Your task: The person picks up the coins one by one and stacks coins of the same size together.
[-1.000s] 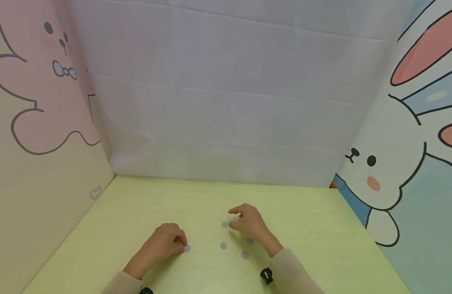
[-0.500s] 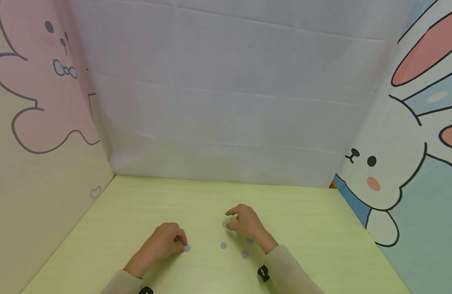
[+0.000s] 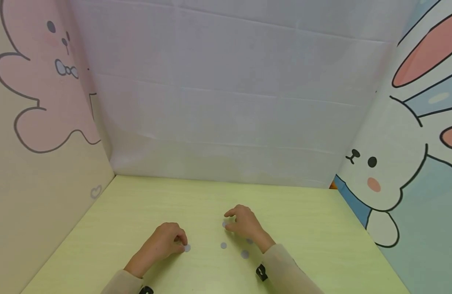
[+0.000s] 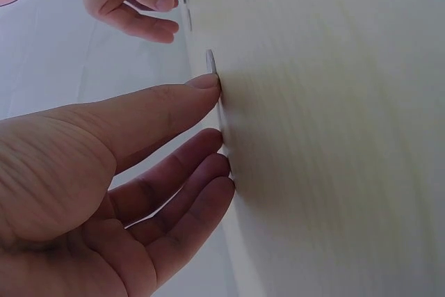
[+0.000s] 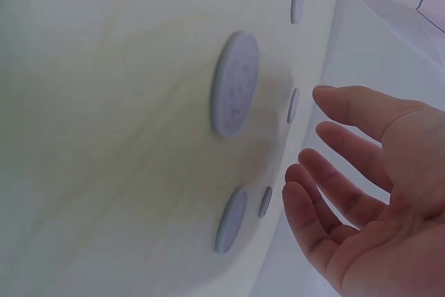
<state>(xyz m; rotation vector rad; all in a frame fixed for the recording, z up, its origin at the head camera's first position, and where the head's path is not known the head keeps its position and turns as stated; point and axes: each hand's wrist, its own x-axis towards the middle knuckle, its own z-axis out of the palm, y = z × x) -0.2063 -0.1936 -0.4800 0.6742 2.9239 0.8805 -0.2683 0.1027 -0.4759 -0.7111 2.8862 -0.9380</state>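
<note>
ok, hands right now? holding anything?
Left hand: thumb at a disc; can't tell if it grips it.
Right hand: open, holding nothing.

Your head camera looks forward and down from above, set back enough to frame the table (image 3: 167, 200), wall (image 3: 226, 102), left hand (image 3: 163, 243) and right hand (image 3: 246, 223). Each wrist camera sits close, rolled sideways, low over the tabletop, facing its own hand. Head and left-wrist views share both hands; head and right-wrist share grey discs (image 5: 235, 85).
</note>
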